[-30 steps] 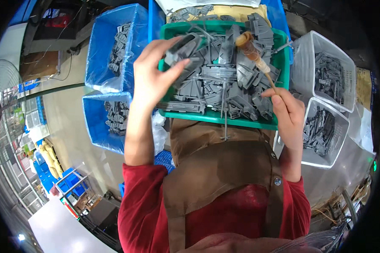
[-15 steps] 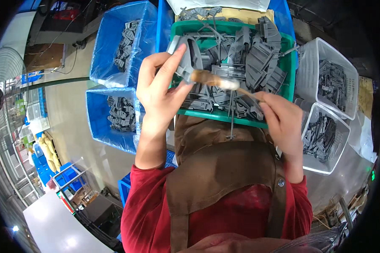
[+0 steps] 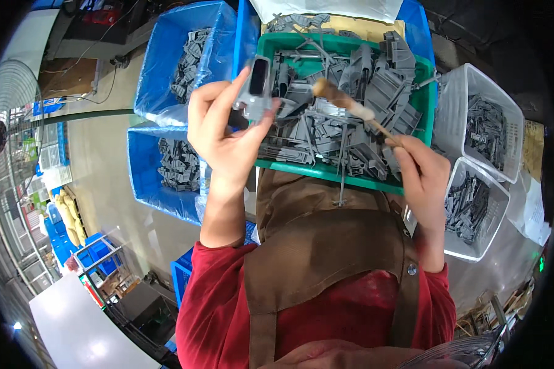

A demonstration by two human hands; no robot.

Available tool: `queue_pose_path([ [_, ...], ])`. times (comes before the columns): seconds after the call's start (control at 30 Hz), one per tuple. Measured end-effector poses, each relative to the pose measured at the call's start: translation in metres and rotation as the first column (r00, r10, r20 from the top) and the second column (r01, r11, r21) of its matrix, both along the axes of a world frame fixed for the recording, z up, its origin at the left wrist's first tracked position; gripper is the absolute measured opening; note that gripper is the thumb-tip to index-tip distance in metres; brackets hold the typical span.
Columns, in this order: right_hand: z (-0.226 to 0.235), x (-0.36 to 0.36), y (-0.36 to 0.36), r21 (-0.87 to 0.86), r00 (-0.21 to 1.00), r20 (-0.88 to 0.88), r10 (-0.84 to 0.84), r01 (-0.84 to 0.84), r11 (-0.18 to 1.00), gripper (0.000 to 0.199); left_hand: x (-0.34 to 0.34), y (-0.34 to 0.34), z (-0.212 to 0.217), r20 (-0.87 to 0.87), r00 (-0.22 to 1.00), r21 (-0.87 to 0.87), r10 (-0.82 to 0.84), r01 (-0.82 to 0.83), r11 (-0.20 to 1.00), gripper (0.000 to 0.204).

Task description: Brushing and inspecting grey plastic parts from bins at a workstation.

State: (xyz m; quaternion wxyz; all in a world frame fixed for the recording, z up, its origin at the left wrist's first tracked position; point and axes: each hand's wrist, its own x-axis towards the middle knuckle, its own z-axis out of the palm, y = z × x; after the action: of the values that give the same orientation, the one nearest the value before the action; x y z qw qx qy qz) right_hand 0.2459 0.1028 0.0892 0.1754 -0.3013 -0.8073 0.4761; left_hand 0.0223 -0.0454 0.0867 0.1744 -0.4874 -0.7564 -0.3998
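A grey moulded plastic part (image 3: 256,92) with a dark oblong opening is pinched between the fingers and thumb of my left hand (image 3: 224,138). It is held up over the left side of a green crate (image 3: 317,173). My right hand (image 3: 421,175) is closed around the thin handle of a stick tool (image 3: 348,106), which has a white wrapping and a thick brown tip. That tip points up and left, apart from the held part. Beneath both hands, the crate is heaped with grey plastic parts (image 3: 385,86), some still on thin sprues.
Two blue lined bins (image 3: 143,92) on the left hold small grey pieces. Two white crates (image 3: 452,92) on the right hold darker grey pieces. A long sprue (image 3: 343,160) sticks out over the green crate's near edge. A fan (image 3: 0,132) stands far left.
My left hand has turned the part, so its dark opening now shows. The stick tool's tip has moved right, away from the part, as my right hand drew back slightly.
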Motion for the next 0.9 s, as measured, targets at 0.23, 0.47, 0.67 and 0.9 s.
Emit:
queue_pose_path([
  [0.23, 0.012, -0.028, -0.006, 0.197, 0.953, -0.203, 0.224, -0.184, 0.963, 0.014, 0.011, -0.007, -0.022, 0.814, 0.395, 0.390, -0.425, 0.171, 0.905, 0.029],
  [0.47, 0.007, -0.016, 0.009, 0.075, 0.994, -0.035, -0.105, 0.108, 0.991, 0.014, 0.008, -0.010, -0.011, 0.814, 0.360, 0.460, -0.456, 0.079, 0.884, 0.040],
  [0.67, -0.001, 0.000, 0.015, 0.064, 0.987, -0.030, -0.158, 0.160, 0.985, 0.016, -0.004, -0.013, -0.018, 0.802, 0.318, 0.542, -0.505, -0.033, 0.840, 0.044],
  [0.9, -0.006, -0.004, 0.013, 0.068, 0.986, -0.033, -0.163, 0.165, 0.984, 0.016, -0.006, -0.019, -0.036, 0.070, 0.998, 0.381, -0.004, -0.023, 0.924, 0.050],
])
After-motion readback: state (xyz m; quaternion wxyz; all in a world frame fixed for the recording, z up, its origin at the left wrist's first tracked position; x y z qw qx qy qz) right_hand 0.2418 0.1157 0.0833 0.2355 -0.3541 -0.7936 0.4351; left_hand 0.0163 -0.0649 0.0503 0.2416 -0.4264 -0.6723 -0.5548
